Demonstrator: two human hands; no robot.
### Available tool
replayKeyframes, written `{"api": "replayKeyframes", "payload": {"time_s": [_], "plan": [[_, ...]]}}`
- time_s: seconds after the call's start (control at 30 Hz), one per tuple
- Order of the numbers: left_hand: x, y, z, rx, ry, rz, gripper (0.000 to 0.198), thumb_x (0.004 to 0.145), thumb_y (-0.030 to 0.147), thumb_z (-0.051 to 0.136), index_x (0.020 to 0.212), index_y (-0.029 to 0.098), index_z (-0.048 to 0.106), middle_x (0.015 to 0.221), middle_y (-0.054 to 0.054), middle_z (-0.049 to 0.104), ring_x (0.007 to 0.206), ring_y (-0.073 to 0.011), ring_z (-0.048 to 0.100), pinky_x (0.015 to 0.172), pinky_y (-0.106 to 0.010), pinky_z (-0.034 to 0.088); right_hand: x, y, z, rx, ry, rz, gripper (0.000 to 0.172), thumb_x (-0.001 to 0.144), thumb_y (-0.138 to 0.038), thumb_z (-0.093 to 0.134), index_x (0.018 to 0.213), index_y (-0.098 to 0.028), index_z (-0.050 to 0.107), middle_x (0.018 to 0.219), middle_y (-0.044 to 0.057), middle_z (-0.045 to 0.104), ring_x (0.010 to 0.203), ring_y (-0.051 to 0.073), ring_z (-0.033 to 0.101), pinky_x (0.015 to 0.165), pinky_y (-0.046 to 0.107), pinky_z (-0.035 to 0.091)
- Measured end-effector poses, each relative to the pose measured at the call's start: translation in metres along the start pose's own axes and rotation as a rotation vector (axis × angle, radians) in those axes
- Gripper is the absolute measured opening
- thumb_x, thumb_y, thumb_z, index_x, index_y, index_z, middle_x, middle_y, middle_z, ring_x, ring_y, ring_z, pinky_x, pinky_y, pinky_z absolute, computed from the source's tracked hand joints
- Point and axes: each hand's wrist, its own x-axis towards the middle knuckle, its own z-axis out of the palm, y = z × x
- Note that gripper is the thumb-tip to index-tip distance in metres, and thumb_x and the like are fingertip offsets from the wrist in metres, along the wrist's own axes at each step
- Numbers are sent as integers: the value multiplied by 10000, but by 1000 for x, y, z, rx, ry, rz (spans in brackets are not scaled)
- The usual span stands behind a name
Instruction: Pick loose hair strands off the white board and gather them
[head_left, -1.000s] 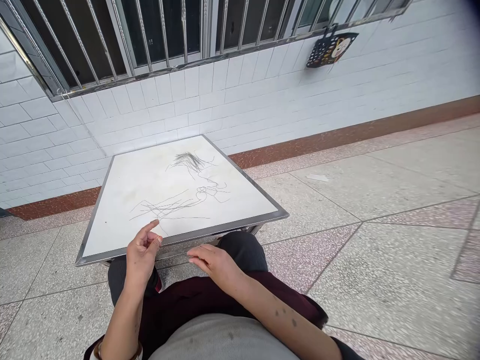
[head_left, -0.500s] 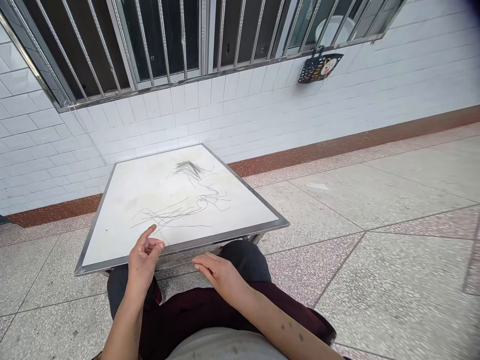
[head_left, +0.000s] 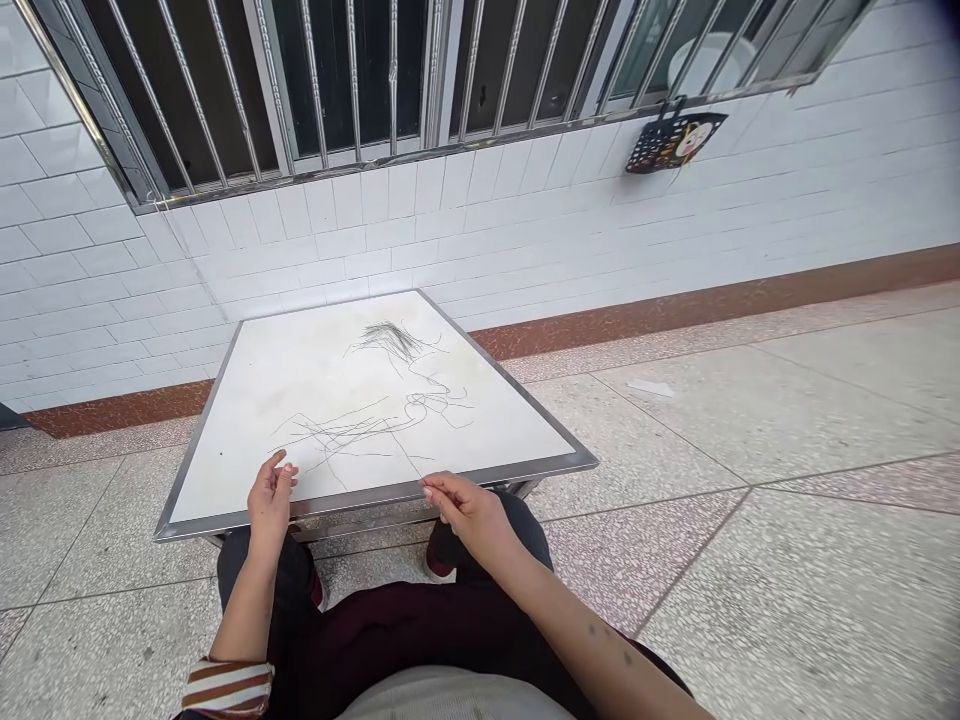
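A low white table (head_left: 517, 452) with a metal rim stands in front of my knees. Thin dark hair strands (head_left: 375, 425) lie scattered on it, with a denser tuft of hair (head_left: 390, 338) near the far edge. My left hand (head_left: 268, 497) rests at the table's near edge, fingers curled together in a pinch; what they hold is too fine to make out. My right hand (head_left: 469, 508) hovers at the near edge too, thumb and fingers pinched, seemingly on the end of a strand that runs onto the table.
A white tiled wall (head_left: 525, 220) with a barred window (head_left: 337, 80) rises behind the table. A small dark basket (head_left: 673, 140) hangs from the bars at right. Speckled floor tiles (head_left: 787, 500) spread to the right, with a scrap of paper (head_left: 650, 388) on them.
Both hands have moved forward from above my lap to the table's near edge. The left fingers have closed from a loose curl into a pinch.
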Motion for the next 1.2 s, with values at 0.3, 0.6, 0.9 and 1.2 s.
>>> {"api": "replayKeyframes", "payload": {"time_s": [0.3, 0.6, 0.9, 1.2], "plan": [[38, -46, 10, 295, 163, 5, 398, 926, 417, 424, 1238, 226, 581, 950, -70, 707, 874, -220, 642, 751, -331, 467, 106, 26, 7, 11, -46, 265, 178, 850, -353, 527, 890, -217, 634, 798, -5, 660, 573, 110, 569, 489, 212, 442], [32, -48, 18, 448, 159, 47, 364, 937, 357, 421, 1237, 243, 592, 1022, -73, 707, 856, -220, 640, 711, -313, 443, 230, 57, 33, -137, -173, 419, 284, 941, -334, 558, 1163, -159, 582, 1138, 77, 616, 936, 182, 628, 804, 373, 544], [31, -46, 19, 535, 148, 42, 368, 953, 349, 390, 1251, 231, 570, 1034, -70, 702, 877, -212, 647, 718, -310, 454, 290, 75, 33, -332, -206, 435, 299, 943, -329, 556, 1199, -175, 570, 1212, 87, 584, 1009, 201, 608, 856, 405, 530], [31, -48, 20, 530, 181, 81, 347, 943, 333, 422, 1227, 224, 589, 992, -58, 704, 824, -188, 644, 721, -301, 461, 256, 66, 54, -407, -241, 38, 246, 972, -266, 436, 1133, -225, 617, 1155, 63, 621, 902, 165, 614, 778, 287, 489]]}}
